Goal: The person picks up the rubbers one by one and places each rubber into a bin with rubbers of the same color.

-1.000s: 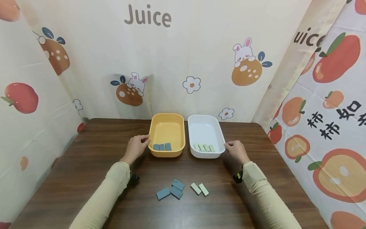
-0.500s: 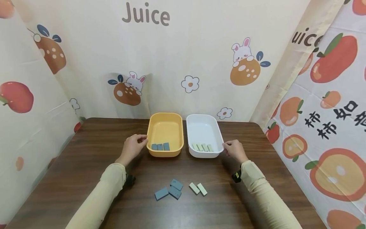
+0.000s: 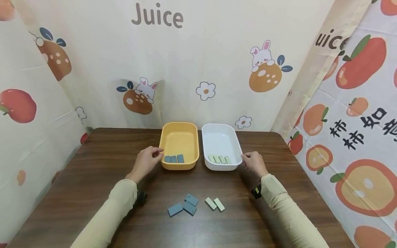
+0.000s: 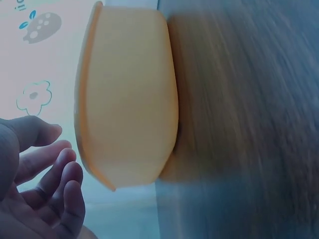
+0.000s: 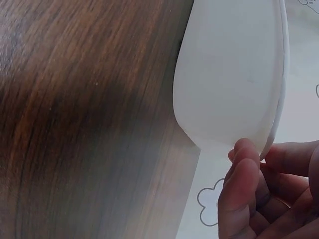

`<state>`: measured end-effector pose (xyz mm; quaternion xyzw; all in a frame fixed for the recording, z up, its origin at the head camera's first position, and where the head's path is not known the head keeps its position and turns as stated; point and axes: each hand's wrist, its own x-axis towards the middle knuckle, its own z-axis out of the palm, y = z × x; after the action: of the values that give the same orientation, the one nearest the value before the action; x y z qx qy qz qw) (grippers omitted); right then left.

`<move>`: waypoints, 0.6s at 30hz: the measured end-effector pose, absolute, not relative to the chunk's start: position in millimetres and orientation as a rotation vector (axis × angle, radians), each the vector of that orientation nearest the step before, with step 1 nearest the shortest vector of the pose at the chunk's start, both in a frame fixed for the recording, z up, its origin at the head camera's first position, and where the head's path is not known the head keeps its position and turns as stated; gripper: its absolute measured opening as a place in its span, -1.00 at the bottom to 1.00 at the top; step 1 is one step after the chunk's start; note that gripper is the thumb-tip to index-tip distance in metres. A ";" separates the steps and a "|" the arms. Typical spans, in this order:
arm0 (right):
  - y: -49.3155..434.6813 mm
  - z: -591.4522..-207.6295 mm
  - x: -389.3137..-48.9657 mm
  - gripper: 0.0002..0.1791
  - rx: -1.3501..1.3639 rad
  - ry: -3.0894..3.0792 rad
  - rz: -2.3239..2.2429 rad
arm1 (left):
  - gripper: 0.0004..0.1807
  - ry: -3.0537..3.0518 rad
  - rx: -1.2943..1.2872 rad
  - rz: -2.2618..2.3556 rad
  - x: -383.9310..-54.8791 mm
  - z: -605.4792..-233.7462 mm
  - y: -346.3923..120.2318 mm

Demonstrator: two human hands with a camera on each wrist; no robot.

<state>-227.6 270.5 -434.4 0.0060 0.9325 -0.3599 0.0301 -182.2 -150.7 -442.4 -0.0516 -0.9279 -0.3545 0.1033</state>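
Observation:
My left hand (image 3: pixel 147 162) hovers at the left rim of a yellow tray (image 3: pixel 180 132), fingers loosely bent and nothing between them. In the left wrist view a gap shows between those fingertips (image 4: pixel 65 155) and the yellow wall. On the other side, my right hand (image 3: pixel 255 162) pinches the near right rim of a white tray (image 3: pixel 220 137), thumb on one side and fingers on the other. Several blue-grey rectangular blocks (image 3: pixel 174 158) lie in a row at the yellow tray's near end. The white tray has several pale green blocks (image 3: pixel 219 159) lined up likewise.
Nearer the person on the wooden table (image 3: pixel 124 224) lie three blue-grey blocks (image 3: pixel 190 208) close together. Two pale green blocks (image 3: pixel 214 204) rest to their right. A printed curtain (image 3: pixel 186 69) hangs behind the trays, and more fabric borders both sides.
My left hand has let go of the yellow tray's rim and shifted slightly right, its fingertips over the edge. The right hand keeps its grip on the white tray. The view has shifted slightly.

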 end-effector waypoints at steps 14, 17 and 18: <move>271.2 -435.7 -229.1 -0.66 0.003 2.874 -1.102 | -0.76 -2.776 -0.344 -1.112 -169.6 -435.2 -133.6; 271.8 -435.5 -229.6 -0.66 -0.008 2.882 -1.096 | -0.76 -2.794 -0.409 -1.097 -167.2 -434.0 -130.8; 271.9 -435.5 -229.8 -0.66 -0.011 2.883 -1.096 | -0.76 -2.800 -0.435 -1.088 -166.2 -433.9 -129.9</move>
<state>-229.8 271.9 -435.5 -0.0035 0.9344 -0.3551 0.0285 -166.2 -129.9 -433.9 -0.1432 -0.9212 -0.3578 0.0531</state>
